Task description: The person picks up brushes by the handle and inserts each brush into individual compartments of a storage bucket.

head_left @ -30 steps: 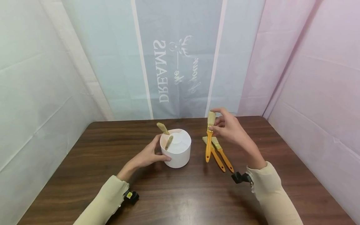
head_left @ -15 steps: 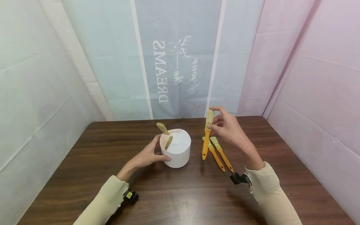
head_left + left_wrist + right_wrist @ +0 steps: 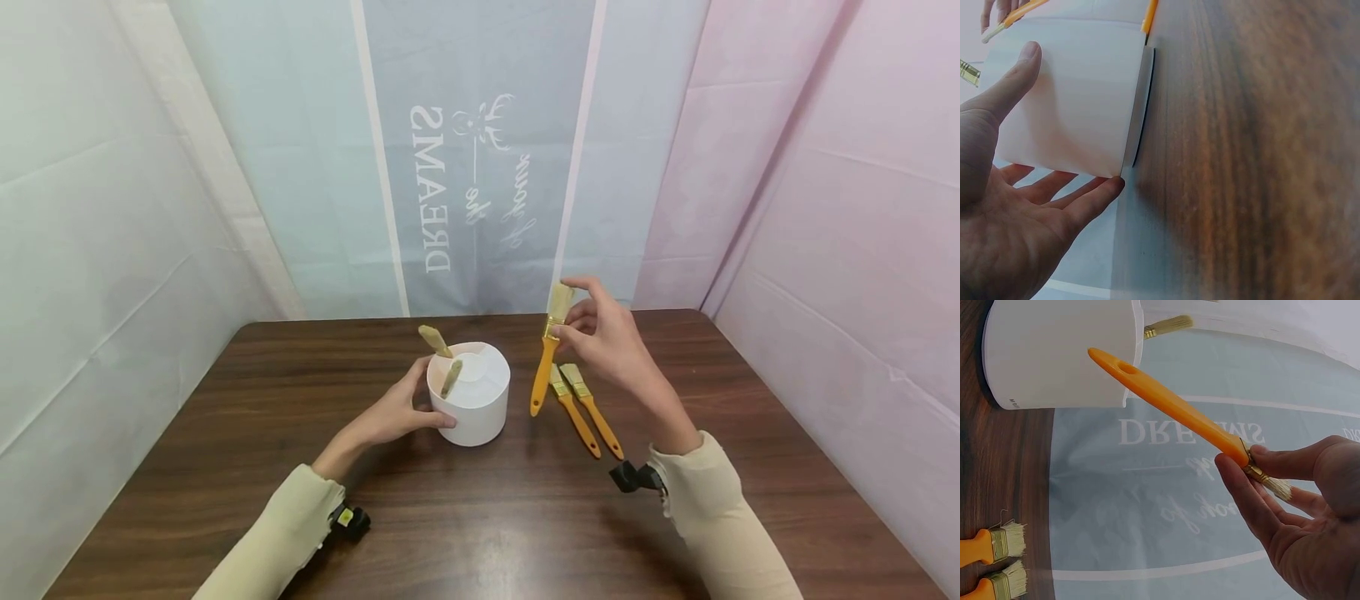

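Note:
My left hand (image 3: 393, 412) grips a white round container (image 3: 480, 423) from its left side, thumb in front and fingers behind. Two brushes stand in it, one with its bristles (image 3: 433, 340) leaning out over the left rim, the other brush (image 3: 452, 379) close to the near wall. My right hand (image 3: 611, 337) pinches a paintbrush (image 3: 545, 358) at its metal band. Its bristles point up and its orange handle (image 3: 1172, 409) hangs down toward the container. Below that hand, two more paintbrushes lie side by side, a left one (image 3: 577, 421) and a right one (image 3: 597, 417).
The dark wooden table (image 3: 450, 533) reaches back to a hanging grey-blue cloth (image 3: 480, 275) printed with white lettering. Pale cloth walls (image 3: 112, 250) stand on the left and right. Small black devices are strapped at both wrists.
My right hand has lifted the paintbrush slightly and carried it a little left; its handle end now swings further toward the container. The left hand and container have stayed in place.

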Tool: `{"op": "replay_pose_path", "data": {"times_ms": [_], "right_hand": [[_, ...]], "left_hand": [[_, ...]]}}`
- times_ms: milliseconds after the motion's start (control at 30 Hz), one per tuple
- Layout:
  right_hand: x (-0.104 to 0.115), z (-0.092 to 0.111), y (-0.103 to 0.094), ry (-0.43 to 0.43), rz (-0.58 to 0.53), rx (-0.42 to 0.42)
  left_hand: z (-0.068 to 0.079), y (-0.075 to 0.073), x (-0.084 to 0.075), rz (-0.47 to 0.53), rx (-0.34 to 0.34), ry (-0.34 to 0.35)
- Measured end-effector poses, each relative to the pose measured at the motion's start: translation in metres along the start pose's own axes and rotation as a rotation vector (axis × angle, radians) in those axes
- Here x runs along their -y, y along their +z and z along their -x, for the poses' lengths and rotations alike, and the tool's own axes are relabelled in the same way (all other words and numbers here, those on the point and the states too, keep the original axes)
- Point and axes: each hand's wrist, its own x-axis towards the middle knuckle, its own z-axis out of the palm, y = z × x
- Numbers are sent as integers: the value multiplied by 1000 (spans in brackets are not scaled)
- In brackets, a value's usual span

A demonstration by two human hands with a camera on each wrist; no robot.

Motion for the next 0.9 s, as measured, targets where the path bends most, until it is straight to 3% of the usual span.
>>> {"op": "replay_pose_path", "data": {"times_ms": [500,900], "right_hand": [[6,2,4,-6,-24,-46],[8,2,7,-41,-13,-82]], "left_hand": [[0,0,1,-81,-28,-3],[0,3,1,-72,-33,11]]}}
